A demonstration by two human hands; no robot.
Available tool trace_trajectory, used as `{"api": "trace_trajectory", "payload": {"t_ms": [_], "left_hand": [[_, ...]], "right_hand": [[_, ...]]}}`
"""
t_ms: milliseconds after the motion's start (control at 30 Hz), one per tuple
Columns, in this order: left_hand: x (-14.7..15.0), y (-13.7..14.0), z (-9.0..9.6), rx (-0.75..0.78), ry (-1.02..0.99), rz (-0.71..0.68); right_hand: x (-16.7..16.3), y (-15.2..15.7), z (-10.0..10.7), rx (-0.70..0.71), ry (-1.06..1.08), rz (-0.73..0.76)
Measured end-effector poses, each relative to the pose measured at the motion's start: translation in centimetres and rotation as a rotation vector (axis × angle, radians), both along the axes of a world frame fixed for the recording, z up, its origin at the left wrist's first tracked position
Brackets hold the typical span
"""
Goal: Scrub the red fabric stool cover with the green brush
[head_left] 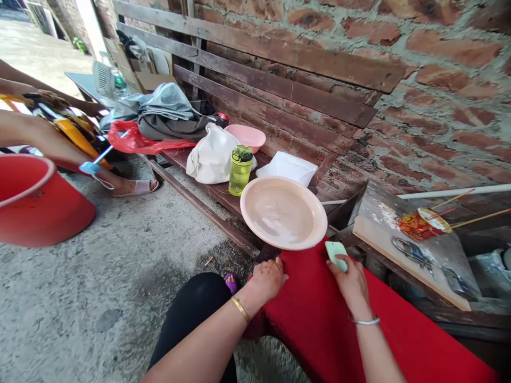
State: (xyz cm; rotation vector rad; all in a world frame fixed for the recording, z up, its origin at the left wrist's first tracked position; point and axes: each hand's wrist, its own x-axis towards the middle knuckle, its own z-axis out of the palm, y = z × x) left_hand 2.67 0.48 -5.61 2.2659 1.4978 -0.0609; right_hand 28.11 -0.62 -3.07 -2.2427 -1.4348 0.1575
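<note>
A red cloth [315,303] covers the bench in front of me. My left hand [269,279] is at its far left corner, fingers curled over the edge of the cloth. In my right hand [351,279] is a flat pale green plastic scraper [336,254] with a small hole near one corner, pinched between thumb and fingers just above the cloth. Beyond both hands stands a wide beige basin [284,213] holding cloudy liquid. Its near rim is close to the cloth's far edge.
Behind the basin are a green bottle [240,170], a white bag [211,154], a pink bowl [247,137] and a white packet [287,167]. At right, a board [371,229] carries a padlock [411,249] and a red incense cup [421,224]. A red bucket [43,213] and a seated person's leg [48,130] are left.
</note>
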Motion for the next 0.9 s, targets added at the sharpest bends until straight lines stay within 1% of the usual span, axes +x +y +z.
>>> {"api": "trace_trajectory", "payload": {"t_ms": [133, 200, 267, 333, 433, 533, 600, 700, 800, 900], "left_hand": [[-0.4, -0.1, -0.2, 0.04, 0.011, -0.018], [-0.5, 0.1, 0.0, 0.023, 0.025, -0.024], [-0.4, 0.4, 0.6, -0.027, 0.046, -0.034], [-0.3, 0.7, 1.4, -0.074, 0.071, -0.047], [-0.3, 0.9, 2.6, -0.099, 0.107, -0.069], [-0.4, 1.0, 3.1, -0.106, 0.12, -0.086], [-0.6, 1.1, 3.1, -0.113, 0.129, -0.097], [-0.8, 1.3, 2.7, -0.114, 0.148, -0.111], [-0.9, 1.5, 2.3, -0.101, 0.146, -0.139], [-0.9, 1.6, 2.1, -0.085, 0.148, -0.159]], "right_hand": [[-3.6, 5.2, -1.1, 0.034, -0.013, 0.132], [-4.5, 7.4, -1.6, 0.029, -0.026, 0.181], [-4.1, 8.3, -1.8, 0.018, -0.04, 0.206], [-2.6, 7.8, -1.9, 0.002, -0.046, 0.207], [1.0, 4.9, -1.9, -0.021, -0.042, 0.164], [5.7, 0.6, -1.9, -0.04, -0.025, 0.065], [9.1, -2.5, -1.9, -0.054, -0.013, -0.033], [14.7, -7.3, -1.4, -0.079, -0.017, -0.217], [20.0, -12.6, -0.4, -0.109, -0.041, -0.403], [24.0, -18.5, 1.1, -0.142, -0.083, -0.567]]}}
